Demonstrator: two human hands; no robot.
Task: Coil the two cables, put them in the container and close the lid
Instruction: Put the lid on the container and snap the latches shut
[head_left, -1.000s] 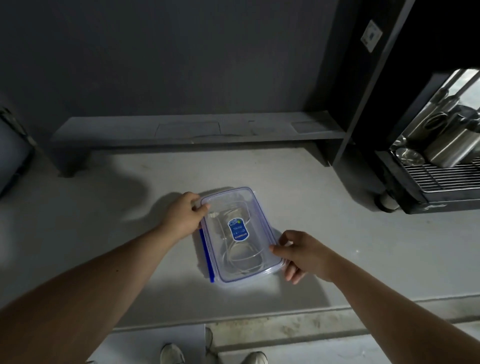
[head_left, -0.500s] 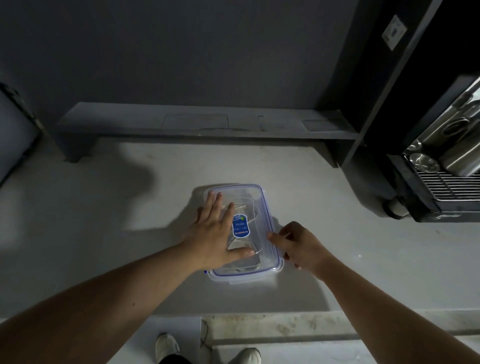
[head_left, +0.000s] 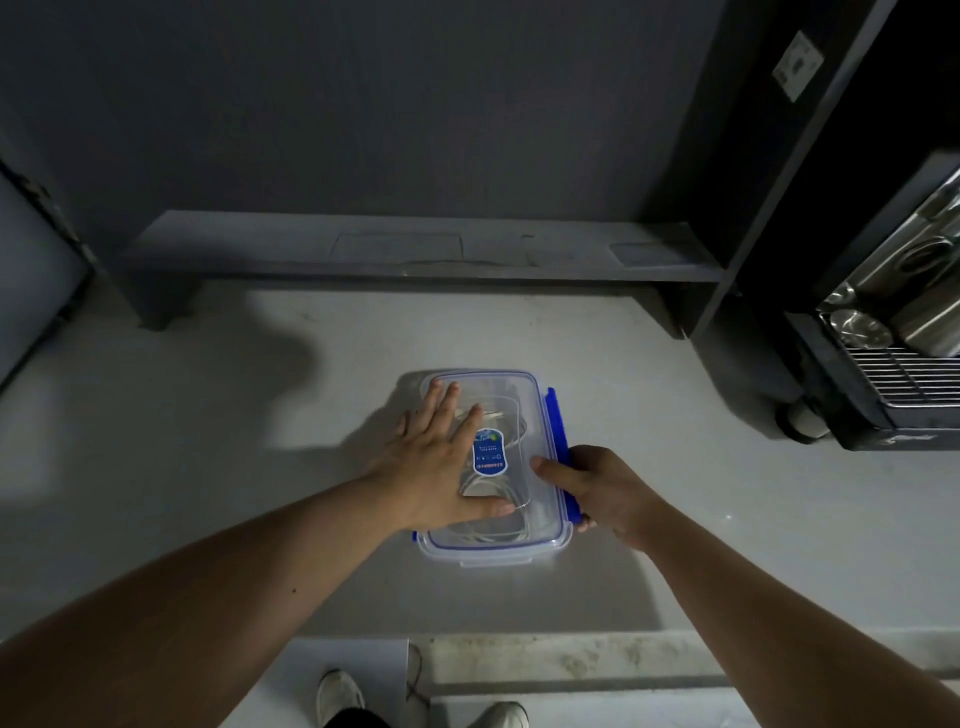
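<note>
Right hand (head_left: 608, 488) now grips the blue side clasp (head_left: 555, 421), swung out since the earlier frame, likely to snap it shut; left hand (head_left: 441, 467) lies flat, fingers straight, steadying the lid (head_left: 524, 395) over coiled cables (head_left: 470, 535) in the container (head_left: 493, 558)

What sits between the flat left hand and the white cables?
The clear lid: in the head view the left hand presses flat on it, the cables showing through from inside the container. The right hand grips its blue latch.

I see a pale grey counter (head_left: 208, 467) bearing the clear lidded container (head_left: 524, 400) under my left hand (head_left: 441, 467); well beyond the right hand (head_left: 608, 488) stands, perhaps, a dark dish rack (head_left: 852, 415).
</note>
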